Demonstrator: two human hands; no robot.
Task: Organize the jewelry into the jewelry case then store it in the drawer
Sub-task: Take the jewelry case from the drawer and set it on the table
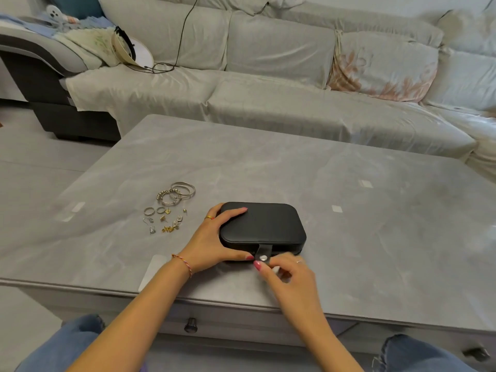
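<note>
Closed black leather-look rectangular jewelry case [263,226] lies near the worktop's [375,210] front edge, long axis left-right, its snap tab [263,254] facing the person. Left hand [214,237] is spread open, clasping the case's left end; right hand [287,272], nearer the tab, has fingers curled with the thumb at the snap. Loose silver bangles, rings and gold earrings [167,210] lie left of the case.

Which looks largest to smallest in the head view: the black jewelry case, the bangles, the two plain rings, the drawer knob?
1. black jewelry case
2. bangles, as an overlapping cluster
3. drawer knob, though it is nearer the camera, so this is unsure against the rings
4. two plain rings, alike in size
</note>
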